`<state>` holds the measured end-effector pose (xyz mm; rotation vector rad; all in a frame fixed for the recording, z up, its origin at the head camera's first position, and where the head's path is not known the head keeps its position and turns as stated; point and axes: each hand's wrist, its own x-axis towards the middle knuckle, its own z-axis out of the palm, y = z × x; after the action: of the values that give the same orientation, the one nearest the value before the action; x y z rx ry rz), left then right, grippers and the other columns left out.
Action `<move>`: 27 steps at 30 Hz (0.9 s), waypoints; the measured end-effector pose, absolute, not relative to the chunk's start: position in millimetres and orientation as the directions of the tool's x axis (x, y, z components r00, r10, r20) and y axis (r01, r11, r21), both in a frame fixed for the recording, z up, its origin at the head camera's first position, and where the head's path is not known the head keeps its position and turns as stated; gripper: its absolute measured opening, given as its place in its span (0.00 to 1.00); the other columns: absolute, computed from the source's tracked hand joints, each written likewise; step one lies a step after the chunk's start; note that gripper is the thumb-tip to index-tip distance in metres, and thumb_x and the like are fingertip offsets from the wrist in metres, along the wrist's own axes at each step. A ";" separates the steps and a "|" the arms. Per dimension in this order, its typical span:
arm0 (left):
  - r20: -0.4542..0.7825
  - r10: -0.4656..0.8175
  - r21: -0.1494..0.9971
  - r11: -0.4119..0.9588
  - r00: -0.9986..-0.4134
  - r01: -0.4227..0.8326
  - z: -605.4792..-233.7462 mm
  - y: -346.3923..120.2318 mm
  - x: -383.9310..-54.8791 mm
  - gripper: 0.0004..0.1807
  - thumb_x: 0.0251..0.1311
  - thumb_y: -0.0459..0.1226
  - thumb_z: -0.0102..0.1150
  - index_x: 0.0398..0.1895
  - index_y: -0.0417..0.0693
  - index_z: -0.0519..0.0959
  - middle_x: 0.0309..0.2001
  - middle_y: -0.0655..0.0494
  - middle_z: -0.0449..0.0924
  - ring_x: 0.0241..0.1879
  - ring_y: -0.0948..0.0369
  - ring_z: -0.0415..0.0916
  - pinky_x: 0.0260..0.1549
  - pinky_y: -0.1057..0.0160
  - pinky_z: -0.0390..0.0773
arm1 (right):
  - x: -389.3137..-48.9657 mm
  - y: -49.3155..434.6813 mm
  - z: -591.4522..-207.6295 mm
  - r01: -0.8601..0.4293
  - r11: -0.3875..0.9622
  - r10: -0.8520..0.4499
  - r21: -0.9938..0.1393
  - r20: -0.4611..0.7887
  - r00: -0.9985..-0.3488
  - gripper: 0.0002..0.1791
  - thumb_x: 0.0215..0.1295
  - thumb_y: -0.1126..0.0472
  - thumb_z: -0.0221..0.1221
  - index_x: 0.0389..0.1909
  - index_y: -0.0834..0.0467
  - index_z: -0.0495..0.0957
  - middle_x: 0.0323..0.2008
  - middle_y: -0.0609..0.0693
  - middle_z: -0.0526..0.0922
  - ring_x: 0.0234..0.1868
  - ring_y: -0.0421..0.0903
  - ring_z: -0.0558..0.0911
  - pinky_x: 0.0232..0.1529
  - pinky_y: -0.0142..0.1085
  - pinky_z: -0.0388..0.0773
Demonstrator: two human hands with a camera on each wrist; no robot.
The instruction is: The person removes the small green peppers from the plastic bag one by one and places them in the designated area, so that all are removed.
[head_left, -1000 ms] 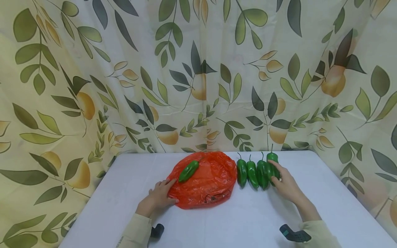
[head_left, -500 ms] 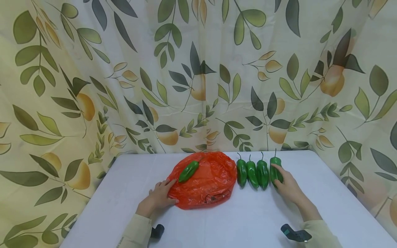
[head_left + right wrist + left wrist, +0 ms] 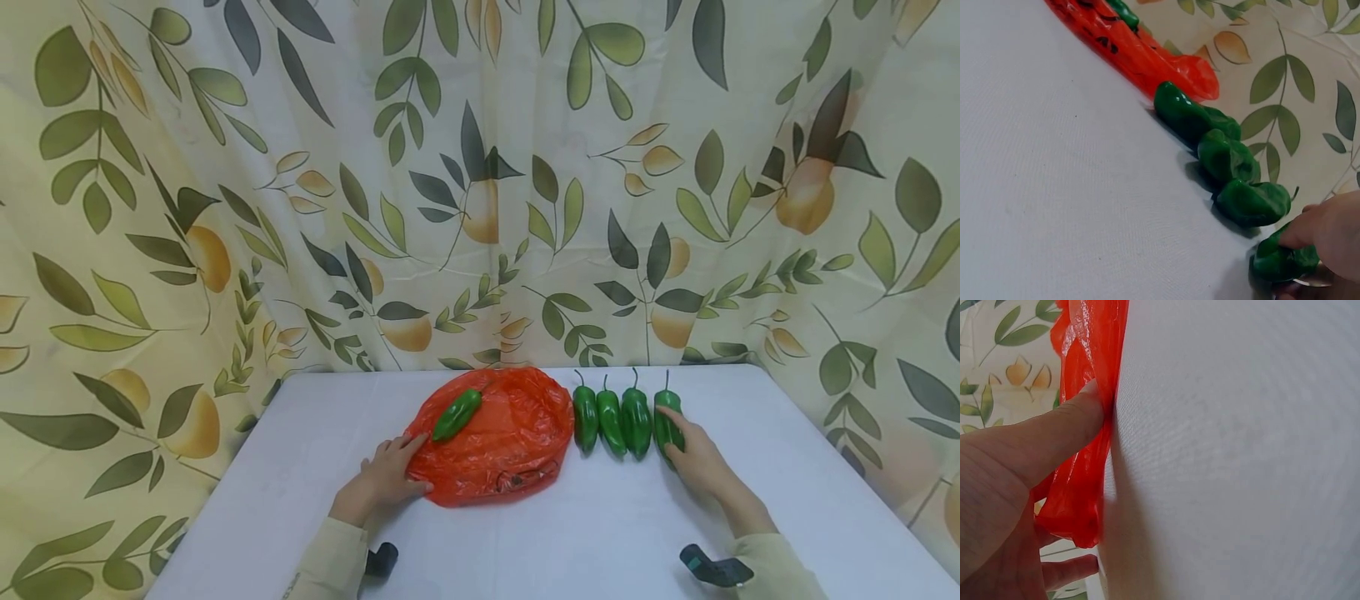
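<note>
A red plastic bag (image 3: pixel 517 433) lies spread flat on the table, with one green pepper (image 3: pixel 457 415) on top of it. My left hand (image 3: pixel 386 475) rests at the bag's left edge, its thumb and fingers spread and touching the plastic. My right hand (image 3: pixel 699 456) holds a green chili pepper (image 3: pixel 667 406) between thumb and fingers at the right end of a row. Three more green peppers (image 3: pixel 636 423) lie side by side between it and the bag, stems pointing away. In the right wrist view, the gripped pepper (image 3: pixel 1275 256) is partly covered by the fingers.
The white tabletop (image 3: pixel 495 550) stretches in front of the bag and to both sides. A curtain (image 3: pixel 480 183) printed with leaves and fruit hangs right behind the table's far edge. Dark wrist-worn devices (image 3: pixel 716 567) sit by both sleeves.
The right hand has drawn its pepper slightly right and toward me, away from the pepper beside it, lining it up with a small gap. The left hand and bag have stayed put.
</note>
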<state>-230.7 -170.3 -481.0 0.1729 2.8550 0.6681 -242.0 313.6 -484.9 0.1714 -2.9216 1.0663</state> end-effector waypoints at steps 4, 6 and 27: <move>-0.170 0.161 0.448 0.891 -0.972 0.069 -480.9 -170.3 -230.6 0.49 0.52 0.48 0.76 0.77 0.60 0.63 0.75 0.48 0.63 0.73 0.40 0.56 0.67 0.23 0.56 | -241.7 314.1 -486.8 -0.125 0.758 -0.100 -0.640 0.074 -0.992 0.33 0.67 0.73 0.49 0.74 0.71 0.57 0.70 0.82 0.56 0.70 0.81 0.57 0.68 0.72 0.57; -0.169 0.162 0.448 0.891 -0.972 0.071 -481.1 -170.5 -230.8 0.49 0.52 0.49 0.76 0.77 0.60 0.63 0.75 0.48 0.63 0.73 0.40 0.56 0.67 0.23 0.56 | -241.4 314.1 -487.6 -0.128 0.762 -0.099 -0.635 0.082 -0.992 0.32 0.68 0.73 0.49 0.73 0.71 0.58 0.70 0.82 0.57 0.70 0.81 0.57 0.68 0.72 0.57; -0.176 0.170 0.443 0.894 -0.970 0.076 -484.6 -171.5 -234.7 0.48 0.52 0.50 0.75 0.77 0.60 0.63 0.74 0.47 0.64 0.72 0.42 0.58 0.65 0.24 0.61 | -241.1 314.1 -490.3 -0.079 0.776 -0.034 -0.626 0.084 -0.996 0.31 0.73 0.65 0.51 0.74 0.70 0.57 0.70 0.80 0.58 0.65 0.79 0.67 0.62 0.70 0.69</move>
<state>-234.7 -171.5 -484.6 0.1872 2.8503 0.6537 -241.1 314.1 -490.3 0.0924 -2.8962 1.0247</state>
